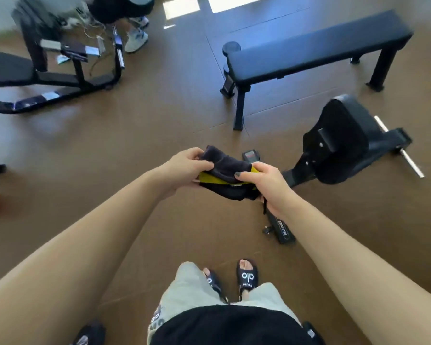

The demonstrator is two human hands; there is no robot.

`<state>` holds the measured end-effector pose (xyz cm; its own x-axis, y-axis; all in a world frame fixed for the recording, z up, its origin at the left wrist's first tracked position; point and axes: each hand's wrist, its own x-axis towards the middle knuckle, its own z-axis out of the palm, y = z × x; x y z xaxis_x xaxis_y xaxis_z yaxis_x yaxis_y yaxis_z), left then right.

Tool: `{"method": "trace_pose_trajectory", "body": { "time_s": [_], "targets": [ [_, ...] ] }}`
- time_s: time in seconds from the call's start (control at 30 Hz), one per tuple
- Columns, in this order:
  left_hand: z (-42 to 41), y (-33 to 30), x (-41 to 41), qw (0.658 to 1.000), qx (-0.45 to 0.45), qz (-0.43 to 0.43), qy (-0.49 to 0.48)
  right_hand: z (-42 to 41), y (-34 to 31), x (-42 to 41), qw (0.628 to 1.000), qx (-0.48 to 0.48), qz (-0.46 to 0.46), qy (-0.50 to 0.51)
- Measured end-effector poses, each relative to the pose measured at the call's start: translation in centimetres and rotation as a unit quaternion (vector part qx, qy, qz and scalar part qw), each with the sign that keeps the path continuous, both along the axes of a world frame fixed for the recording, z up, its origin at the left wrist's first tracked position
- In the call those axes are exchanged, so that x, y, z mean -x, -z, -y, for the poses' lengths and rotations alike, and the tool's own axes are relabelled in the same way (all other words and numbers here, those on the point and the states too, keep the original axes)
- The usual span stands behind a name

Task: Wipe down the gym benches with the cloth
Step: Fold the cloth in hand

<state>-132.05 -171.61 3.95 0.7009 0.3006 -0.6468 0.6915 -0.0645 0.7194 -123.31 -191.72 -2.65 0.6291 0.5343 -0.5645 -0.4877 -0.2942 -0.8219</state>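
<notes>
Both hands out front, above the brown floor (135,135). I see the left hand (184,168) curled round one end of the dark cloth (224,165), fingers pinching the fold. Right hand (266,180) grips the other end, thumb pressed on top; a yellow layer shows beneath. Flat black bench (316,46) stands well apart, ahead right. A second bench (8,68) sits far left.
</notes>
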Motion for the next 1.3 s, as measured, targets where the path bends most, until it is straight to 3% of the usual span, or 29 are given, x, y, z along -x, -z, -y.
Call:
{"method": "trace_pose_trajectory", "body": {
  "time_s": [0.23, 0.47, 0.9, 1.3],
  "targets": [
    [-17.7, 1.7, -13.9, 1.000, -0.020, -0.002, 0.009, -17.9, 1.0, -13.9, 0.999, 0.010, 0.030, 0.021],
    [-32.5, 1.7, -29.6, 0.999, -0.026, -0.017, 0.039, -32.2, 1.0, -26.7, 0.994, 0.008, 0.025, 0.106],
    [-46.4, 4.0, -63.2, 0.991, -0.048, -0.054, 0.113, -46.9, 4.1, -56.9, 0.977, 0.025, 0.006, 0.211],
    [-58.4, 11.0, -91.5, 0.970, -0.034, -0.081, 0.227, -59.5, 7.9, -79.2, 0.915, 0.073, -0.056, 0.393]
  ]
}}
